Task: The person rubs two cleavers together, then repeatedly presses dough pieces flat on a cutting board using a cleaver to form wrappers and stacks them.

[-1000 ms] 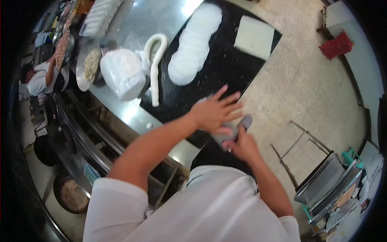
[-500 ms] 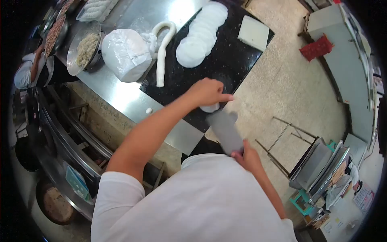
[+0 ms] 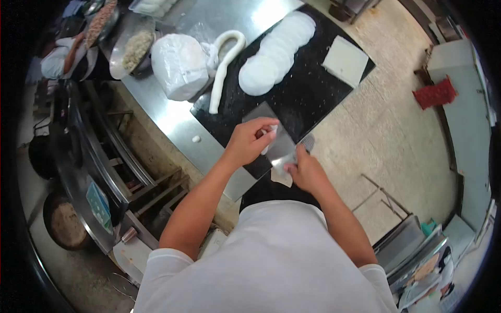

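Note:
My right hand (image 3: 310, 169) grips a broad, shiny cleaver (image 3: 284, 147), its flat blade reaching left over the near corner of the black board (image 3: 313, 99). Above that blade is my left hand (image 3: 248, 140), fingers curled and closed. A small white bit (image 3: 264, 150) shows under its fingers; what it is, I cannot make out. Beyond my hands, thin round white dough wrappers (image 3: 257, 74) overlap in a row. Left of them lies a hooked white dough rope (image 3: 218, 88).
A plastic bag with a white mass (image 3: 180, 68) sits on the steel table (image 3: 167, 121), near a bowl of pale filling (image 3: 136, 49). A square white stack (image 3: 345, 60) rests at the board's right corner. Another person (image 3: 57, 60) stands far left. A wok (image 3: 65, 221) is lower left.
The cleaver has swung up over the board's near corner, and the right hand has moved up with it. My left hand has shifted left and down, its fingers now over the blade.

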`<act>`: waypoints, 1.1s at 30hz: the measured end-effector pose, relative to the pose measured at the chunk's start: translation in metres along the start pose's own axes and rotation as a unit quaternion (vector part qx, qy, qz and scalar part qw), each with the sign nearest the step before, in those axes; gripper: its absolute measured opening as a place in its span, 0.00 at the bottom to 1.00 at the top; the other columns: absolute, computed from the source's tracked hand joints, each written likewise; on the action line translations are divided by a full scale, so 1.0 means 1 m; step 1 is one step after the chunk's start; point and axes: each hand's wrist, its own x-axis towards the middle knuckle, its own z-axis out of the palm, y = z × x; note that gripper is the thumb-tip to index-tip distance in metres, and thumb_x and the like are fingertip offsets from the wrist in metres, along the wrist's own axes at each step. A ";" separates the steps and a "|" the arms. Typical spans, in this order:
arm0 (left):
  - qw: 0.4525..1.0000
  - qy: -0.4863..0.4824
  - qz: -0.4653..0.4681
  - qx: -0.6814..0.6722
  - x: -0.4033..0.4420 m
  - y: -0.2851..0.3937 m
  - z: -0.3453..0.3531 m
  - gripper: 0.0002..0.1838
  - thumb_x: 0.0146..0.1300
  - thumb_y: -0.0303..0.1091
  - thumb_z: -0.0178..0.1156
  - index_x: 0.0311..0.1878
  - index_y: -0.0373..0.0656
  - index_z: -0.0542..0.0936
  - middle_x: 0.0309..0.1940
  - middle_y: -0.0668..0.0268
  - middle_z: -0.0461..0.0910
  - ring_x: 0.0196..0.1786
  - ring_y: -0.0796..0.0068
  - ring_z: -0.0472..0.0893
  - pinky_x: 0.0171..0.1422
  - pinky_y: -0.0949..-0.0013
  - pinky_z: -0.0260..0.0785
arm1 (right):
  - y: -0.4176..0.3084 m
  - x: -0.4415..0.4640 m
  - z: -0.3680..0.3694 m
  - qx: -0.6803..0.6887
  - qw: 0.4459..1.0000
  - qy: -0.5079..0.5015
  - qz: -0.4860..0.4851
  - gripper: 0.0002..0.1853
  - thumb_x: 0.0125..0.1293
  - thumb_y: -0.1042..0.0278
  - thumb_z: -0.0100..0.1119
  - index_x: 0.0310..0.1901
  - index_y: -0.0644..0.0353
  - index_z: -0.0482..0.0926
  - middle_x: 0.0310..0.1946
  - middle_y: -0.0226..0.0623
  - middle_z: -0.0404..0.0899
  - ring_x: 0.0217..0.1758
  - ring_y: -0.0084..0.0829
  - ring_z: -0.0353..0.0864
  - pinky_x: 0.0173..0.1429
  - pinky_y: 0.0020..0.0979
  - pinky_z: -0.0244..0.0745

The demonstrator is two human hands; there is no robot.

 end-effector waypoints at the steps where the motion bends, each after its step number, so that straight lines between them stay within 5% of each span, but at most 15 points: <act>1: 1.000 0.007 -0.001 0.010 0.003 0.000 -0.003 0.17 0.69 0.29 0.66 0.60 0.41 0.82 0.36 0.70 0.82 0.35 0.84 0.78 0.40 0.75 0.72 | 0.008 -0.005 -0.002 0.005 1.000 -0.001 -0.011 0.25 0.64 0.63 0.69 0.55 0.68 0.69 0.37 0.63 0.84 0.48 0.62 0.84 0.50 0.54 0.78; 3: 0.978 0.102 0.019 -0.182 0.010 -0.006 -0.008 0.18 0.69 0.26 0.64 0.62 0.41 0.81 0.39 0.73 0.81 0.41 0.86 0.78 0.45 0.77 0.72 | 0.031 -0.014 -0.013 0.007 0.995 -0.093 -0.046 0.26 0.63 0.62 0.71 0.56 0.68 0.71 0.35 0.61 0.85 0.46 0.61 0.85 0.50 0.54 0.79; 8: 0.956 0.219 -0.086 -0.177 0.045 0.010 -0.045 0.21 0.73 0.30 0.61 0.67 0.42 0.75 0.46 0.65 0.82 0.45 0.74 0.81 0.49 0.69 0.76 | 0.072 -0.030 -0.069 0.067 0.992 -0.098 -0.036 0.22 0.64 0.64 0.70 0.53 0.66 0.74 0.36 0.59 0.85 0.41 0.59 0.87 0.46 0.49 0.80; 10: 0.920 0.265 -0.027 0.287 0.040 -0.002 -0.046 0.24 0.71 0.33 0.62 0.68 0.43 0.74 0.50 0.57 0.82 0.44 0.56 0.84 0.48 0.54 0.78 | 0.083 -0.034 -0.094 0.081 0.993 -0.087 -0.015 0.20 0.64 0.64 0.69 0.52 0.65 0.74 0.35 0.58 0.86 0.40 0.58 0.87 0.45 0.47 0.81; 12: 0.880 0.202 -0.001 0.430 -0.006 -0.001 -0.043 0.21 0.70 0.35 0.61 0.64 0.45 0.75 0.54 0.52 0.80 0.45 0.43 0.83 0.47 0.45 0.77 | 0.095 -0.034 -0.113 0.075 0.997 -0.029 -0.009 0.17 0.65 0.66 0.69 0.48 0.66 0.75 0.34 0.55 0.86 0.39 0.53 0.88 0.44 0.43 0.80; 14: 0.850 -0.040 -0.238 0.469 -0.065 0.027 -0.019 0.10 0.71 0.36 0.53 0.47 0.41 0.79 0.44 0.49 0.82 0.47 0.43 0.83 0.50 0.45 0.75 | 0.108 -0.031 -0.126 0.125 0.992 0.011 -0.026 0.16 0.66 0.66 0.69 0.46 0.66 0.75 0.33 0.52 0.86 0.38 0.48 0.89 0.43 0.41 0.80; 15: 0.797 -0.221 -0.276 0.490 -0.110 0.009 -0.007 0.13 0.72 0.37 0.51 0.50 0.43 0.81 0.45 0.51 0.83 0.48 0.46 0.84 0.50 0.44 0.76 | 0.112 -0.028 -0.132 0.174 0.982 0.052 -0.041 0.15 0.66 0.66 0.69 0.45 0.67 0.75 0.32 0.49 0.87 0.37 0.42 0.89 0.42 0.39 0.79; 16: 0.773 -0.351 -0.310 0.428 -0.147 0.019 0.014 0.13 0.70 0.40 0.56 0.48 0.44 0.82 0.45 0.56 0.84 0.48 0.52 0.85 0.49 0.47 0.77 | 0.108 -0.026 -0.141 0.226 0.969 0.079 -0.053 0.14 0.67 0.65 0.70 0.43 0.66 0.76 0.29 0.39 0.85 0.32 0.29 0.85 0.38 0.34 0.77; 17: 0.832 -0.451 -0.127 0.297 -0.219 -0.037 0.030 0.13 0.69 0.40 0.57 0.48 0.44 0.84 0.44 0.56 0.85 0.50 0.53 0.85 0.52 0.49 0.77 | 0.104 -0.023 -0.154 0.225 0.970 0.076 -0.058 0.14 0.67 0.65 0.70 0.43 0.66 0.76 0.29 0.39 0.85 0.32 0.29 0.85 0.38 0.34 0.77; 20: 0.886 -0.393 -0.242 0.048 -0.320 -0.016 0.124 0.13 0.68 0.39 0.58 0.47 0.44 0.86 0.42 0.55 0.86 0.49 0.51 0.85 0.53 0.51 0.76 | 0.091 -0.005 -0.186 0.247 0.954 0.130 -0.110 0.14 0.70 0.63 0.68 0.44 0.64 0.77 0.26 0.31 0.79 0.28 0.21 0.78 0.34 0.28 0.73; 22: 0.882 -0.354 -0.311 0.007 -0.344 -0.002 0.157 0.13 0.68 0.39 0.58 0.47 0.44 0.86 0.42 0.54 0.86 0.49 0.51 0.85 0.53 0.51 0.76 | 0.080 0.020 -0.198 0.359 0.902 0.177 -0.164 0.14 0.74 0.60 0.63 0.46 0.63 0.76 0.24 0.29 0.75 0.24 0.19 0.73 0.30 0.25 0.70; 26: 0.882 -0.305 -0.360 -0.014 -0.365 0.008 0.182 0.13 0.68 0.39 0.58 0.47 0.44 0.86 0.42 0.54 0.86 0.49 0.51 0.85 0.53 0.51 0.76 | 0.102 0.097 -0.178 0.423 0.881 0.151 -0.149 0.14 0.77 0.57 0.58 0.45 0.61 0.74 0.23 0.29 0.73 0.21 0.19 0.71 0.25 0.25 0.68; 28: 0.881 -0.293 -0.371 -0.024 -0.374 0.011 0.191 0.13 0.68 0.39 0.58 0.47 0.44 0.86 0.41 0.54 0.86 0.49 0.51 0.85 0.53 0.50 0.76 | 0.109 0.116 -0.168 0.416 0.901 0.112 0.048 0.14 0.78 0.56 0.56 0.42 0.59 0.73 0.22 0.27 0.70 0.17 0.20 0.68 0.20 0.26 0.66; 33: 0.881 -0.273 -0.384 -0.045 -0.386 0.016 0.207 0.13 0.68 0.39 0.58 0.47 0.44 0.86 0.41 0.54 0.86 0.49 0.50 0.85 0.53 0.50 0.76 | 0.119 0.107 -0.164 0.419 0.903 0.077 0.064 0.11 0.78 0.57 0.56 0.43 0.56 0.71 0.22 0.27 0.69 0.15 0.19 0.66 0.18 0.24 0.65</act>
